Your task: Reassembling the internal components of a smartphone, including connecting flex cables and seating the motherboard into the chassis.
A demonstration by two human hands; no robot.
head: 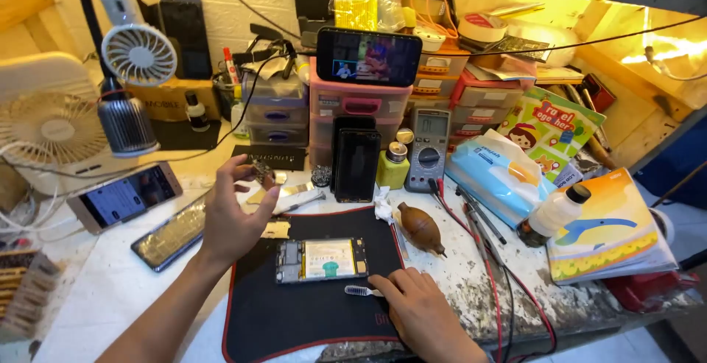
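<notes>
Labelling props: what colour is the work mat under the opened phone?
Black with a red edge; the mat shows best in the head view.

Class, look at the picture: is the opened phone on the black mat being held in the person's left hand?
No. The opened phone lies flat on the black mat, while the left hand is raised beside it holding a small part.

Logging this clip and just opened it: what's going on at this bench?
A person is at a cluttered repair bench. An opened phone, its back off and battery showing, lies on a black mat. The left hand is raised above the mat, pinching a small dark part between fingertips. The right hand rests on the mat's edge, fingers on a small white brush. A brown rubber blower lies beside the mat.
</notes>
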